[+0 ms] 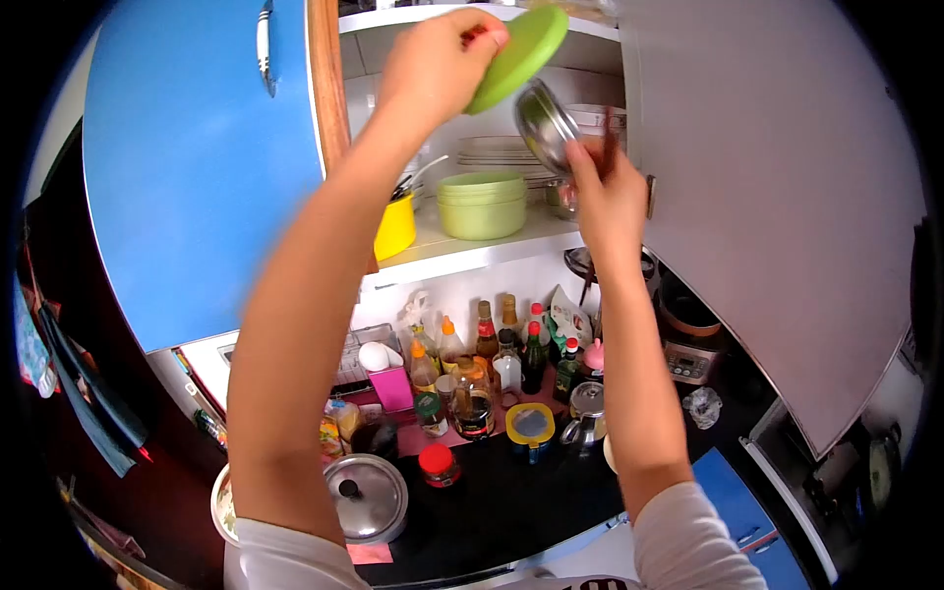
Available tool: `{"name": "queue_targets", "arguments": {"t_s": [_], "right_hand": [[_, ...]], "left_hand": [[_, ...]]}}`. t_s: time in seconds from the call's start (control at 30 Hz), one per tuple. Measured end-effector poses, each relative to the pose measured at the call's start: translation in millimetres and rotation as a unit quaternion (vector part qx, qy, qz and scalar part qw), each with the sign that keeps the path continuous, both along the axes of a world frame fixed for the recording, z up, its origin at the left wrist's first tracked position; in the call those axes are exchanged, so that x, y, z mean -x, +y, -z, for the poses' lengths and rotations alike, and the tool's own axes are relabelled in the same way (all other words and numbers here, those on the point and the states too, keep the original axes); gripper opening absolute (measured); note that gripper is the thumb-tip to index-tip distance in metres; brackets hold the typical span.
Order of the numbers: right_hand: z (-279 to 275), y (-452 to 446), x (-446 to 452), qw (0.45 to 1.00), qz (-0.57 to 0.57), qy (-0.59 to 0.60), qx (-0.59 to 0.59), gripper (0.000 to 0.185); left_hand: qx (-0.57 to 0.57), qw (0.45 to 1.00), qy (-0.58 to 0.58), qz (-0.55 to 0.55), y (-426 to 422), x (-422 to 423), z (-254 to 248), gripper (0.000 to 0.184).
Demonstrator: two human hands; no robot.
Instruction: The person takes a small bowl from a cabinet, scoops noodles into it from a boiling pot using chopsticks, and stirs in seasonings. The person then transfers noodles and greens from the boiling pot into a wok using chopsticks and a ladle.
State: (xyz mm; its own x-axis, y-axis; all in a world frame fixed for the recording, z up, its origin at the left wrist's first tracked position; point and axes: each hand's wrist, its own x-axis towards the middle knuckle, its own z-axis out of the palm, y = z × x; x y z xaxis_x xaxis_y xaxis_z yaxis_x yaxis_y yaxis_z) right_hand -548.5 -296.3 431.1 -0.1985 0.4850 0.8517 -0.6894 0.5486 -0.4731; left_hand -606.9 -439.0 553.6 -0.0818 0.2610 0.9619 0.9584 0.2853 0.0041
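High in front of an open wall cabinet, my left hand (438, 64) pinches the edge of a round green lid (521, 57), which is tilted and slightly blurred. My right hand (612, 202) grips a shiny stainless steel bowl (543, 123) by its rim, tipped on its side just below the lid. Something thin and dark brown shows by the right fingers, too blurred to name. Behind them on the shelf (423, 254) stand light green stacked bowls (482, 206), a stack of white plates (492, 152) and a yellow container (395, 228) with utensils.
A blue cabinet door (197, 177) is at left; a grey door (777, 177) swings out at right. Several sauce bottles (487, 329) line the black counter (492, 521), with a lidded pot (369, 497), a red-capped jar (439, 464), a yellow-lidded container (531, 425) and a cooker (688, 359).
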Motion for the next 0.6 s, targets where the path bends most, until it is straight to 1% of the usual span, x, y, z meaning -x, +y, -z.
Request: {"name": "queue_targets", "arguments": {"t_s": [0.03,0.1,0.13,0.17,0.2,0.23,0.3,0.33,0.37,0.43,0.47,0.53,0.6], "right_hand": [[18.2,-0.9,-15.6,1.0,-0.008,0.014,0.025,0.02],[55.4,-4.4,-48.6,0.998,0.055,-0.013,0.023,0.019],[72.5,-5.6,-63.7,0.997,0.037,-0.055,0.029,0.016],[88.1,-5.7,-77.4,0.994,0.021,-0.097,0.037,0.014],[104.8,-3.2,-86.8,0.993,0.025,-0.114,0.007,0.01],[119.9,0.2,-95.8,0.99,0.031,-0.133,-0.023,0.011],[140.7,2.2,-121.7,0.979,0.02,-0.184,-0.08,0.023],[150.2,2.8,-132.6,0.978,0.027,-0.178,-0.108,0.03],[156.8,2.5,-144.4,0.973,0.051,-0.186,-0.125,0.02],[164.5,4.4,-160.6,0.958,0.107,-0.19,-0.187,0.021],[169.7,4.4,-171.5,0.956,0.119,-0.199,-0.178,0.021],[179.4,4.7,-195.5,0.934,0.159,-0.212,-0.24,0.029],[191.5,0.7,-219.9,0.928,0.188,-0.235,-0.222,0.028]], "left_hand": [[0.007,1.0,0.012,-0.014,11.2,2.0,3.6,0.021],[0.1,0.994,-0.015,-0.029,35.9,11.5,11.5,0.021],[0.102,0.994,-0.015,-0.022,44.5,15.2,17.2,0.021],[0.171,0.98,-0.032,-0.1,52.6,17.1,23.7,0.019],[0.239,0.954,-0.045,-0.176,61.7,20.0,30.5,0.017],[0.262,0.941,-0.039,-0.212,69.7,32.1,37.4,0.017],[0.304,0.911,-0.043,-0.276,76.6,51.5,47.5,0.017],[0.323,0.894,-0.055,-0.305,77.3,55.4,51.3,0.018],[0.331,0.888,-0.059,-0.313,77.4,59.6,53.3,0.018],[0.352,0.873,-0.086,-0.325,79.4,65.2,53.9,0.019],[0.361,0.867,-0.101,-0.33,78.9,62.8,52.9,0.02],[0.423,0.835,-0.124,-0.329,83.8,68.9,45.7,0.024],[0.434,0.83,-0.111,-0.332,84.5,69.5,46.1,0.025]]}}
